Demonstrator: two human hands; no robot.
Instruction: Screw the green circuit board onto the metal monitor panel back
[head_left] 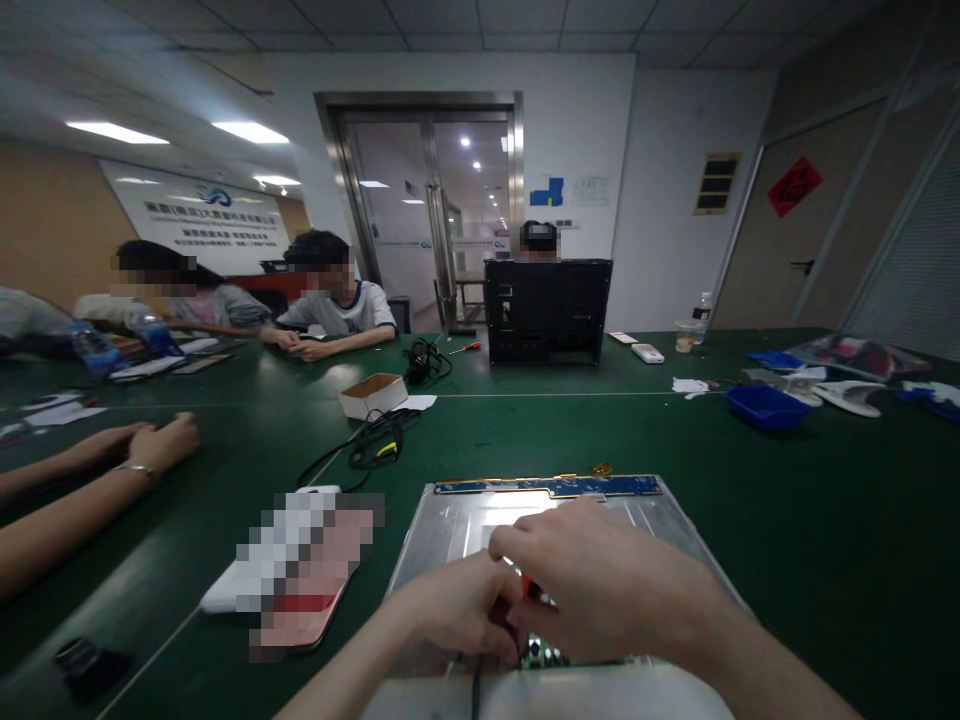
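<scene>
A flat silver metal panel (442, 520), like the back of a display, lies in front of me with a blue circuit strip (615, 486) along its far edge. Close to me, a green circuit board (541, 655) shows in part beneath my hands. My right hand (600, 570) is curled around a red-handled tool (527, 585), most of it hidden by my fingers. Beside it, my left hand (461, 605) has its fingers drawn together over the board; what they pinch is hidden. A dark cable (476, 688) runs down below the left hand.
Left of the panel lie a white phone-like item (281, 545) and a pink one (330, 580), both blurred. Beyond them are black cables (375, 440), an open box (373, 396) and another person's hands (161, 445). A black monitor-like casing (547, 312) stands opposite; a blue tray (766, 407) sits right.
</scene>
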